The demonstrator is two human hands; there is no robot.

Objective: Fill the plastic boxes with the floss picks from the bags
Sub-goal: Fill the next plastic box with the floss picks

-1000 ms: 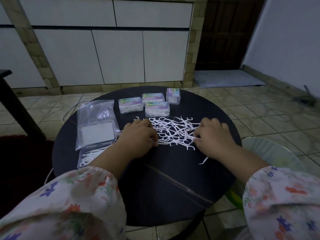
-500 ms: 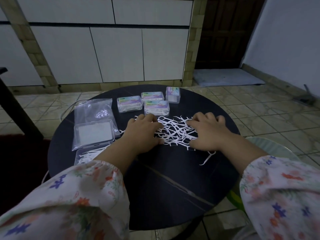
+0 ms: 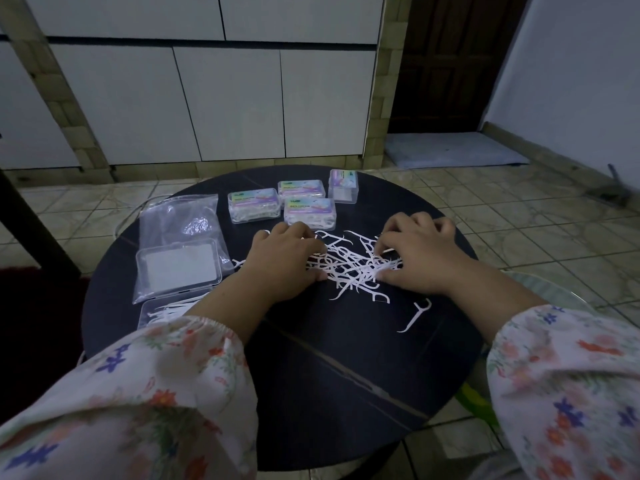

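Observation:
A heap of white floss picks (image 3: 349,265) lies on the round black table (image 3: 311,375). My left hand (image 3: 282,261) and my right hand (image 3: 420,254) rest on either side of the heap, fingers curled in against the picks and raking them together. One stray pick (image 3: 415,315) lies nearer to me on the right. An open clear plastic box (image 3: 162,311) with some picks inside sits at the left, its lid (image 3: 178,266) lying on an empty clear bag (image 3: 180,220). Several closed, labelled boxes (image 3: 308,209) stand at the table's far side.
The table's rim curves close on the left and right. A pale round stool or plate (image 3: 540,289) shows past my right forearm. Tiled floor, white cabinet doors (image 3: 225,98) and a doormat (image 3: 453,148) lie beyond the table.
Both hands have slid towards each other, bunching the spread picks into a tighter heap. One pick was left behind near the right forearm.

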